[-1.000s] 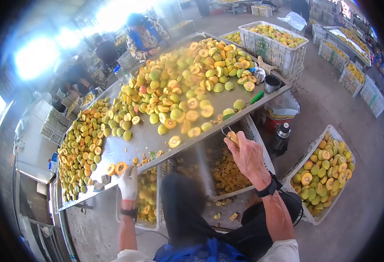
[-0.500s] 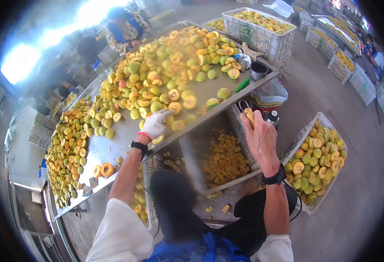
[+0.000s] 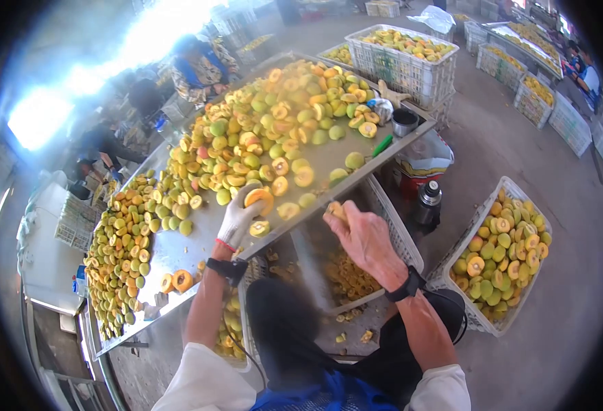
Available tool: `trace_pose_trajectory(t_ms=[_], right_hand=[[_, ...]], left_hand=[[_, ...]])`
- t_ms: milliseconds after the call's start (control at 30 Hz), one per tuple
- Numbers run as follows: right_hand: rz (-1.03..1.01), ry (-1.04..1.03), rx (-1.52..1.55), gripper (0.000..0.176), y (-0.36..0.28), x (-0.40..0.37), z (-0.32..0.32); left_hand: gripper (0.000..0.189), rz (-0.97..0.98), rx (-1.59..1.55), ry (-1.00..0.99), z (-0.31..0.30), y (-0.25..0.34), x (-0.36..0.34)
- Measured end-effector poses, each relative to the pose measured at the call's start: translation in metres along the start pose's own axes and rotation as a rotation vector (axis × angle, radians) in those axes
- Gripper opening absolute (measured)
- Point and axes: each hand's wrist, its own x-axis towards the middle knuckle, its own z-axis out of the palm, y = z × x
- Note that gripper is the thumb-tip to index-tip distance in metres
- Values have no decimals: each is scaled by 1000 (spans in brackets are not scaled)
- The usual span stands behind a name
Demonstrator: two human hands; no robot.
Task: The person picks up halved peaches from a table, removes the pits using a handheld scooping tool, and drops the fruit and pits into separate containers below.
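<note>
My left hand (image 3: pixel 240 218), in a white glove, grips a halved orange fruit (image 3: pixel 259 200) above the near edge of the metal table (image 3: pixel 202 229). Bare, my right hand (image 3: pixel 366 243) is closed on a tool with a wooden handle (image 3: pixel 336 211), held beyond the table edge over a crate of pits and scraps (image 3: pixel 349 277). The tool's tip cannot be made out. Halved yellow-green fruits (image 3: pixel 246 147) are heaped on the table beyond my left hand.
A crate of fruit (image 3: pixel 496 257) stands on the floor at right, near a dark flask (image 3: pixel 427 203). On the table's right corner are a metal cup (image 3: pixel 404 122) and a green-handled item (image 3: pixel 382 145). A person (image 3: pixel 198 68) is across the table.
My left hand has picked up a fruit half and lifted it a little. My right hand has moved left and down toward it with the tool. The view has shifted slightly.
</note>
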Motion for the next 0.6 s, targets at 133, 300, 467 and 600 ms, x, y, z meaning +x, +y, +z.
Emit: trace_pose_trajectory(t_ms=[133,300,467,600], right_hand=[[-124,-18,129,34,-23,1,17],[-104,-29,235,31,-33,2,20],[-114,2,186,28,-28,3,21],[-125,32,103,28,-22,5,24]], left_hand=[[45,-31,-266,-102,18,37,-25],[44,36,-196,-161,45,79,-49],[54,19,-467,-172,76,90,-62],[62,-91,-622,-102,97,80,-57]])
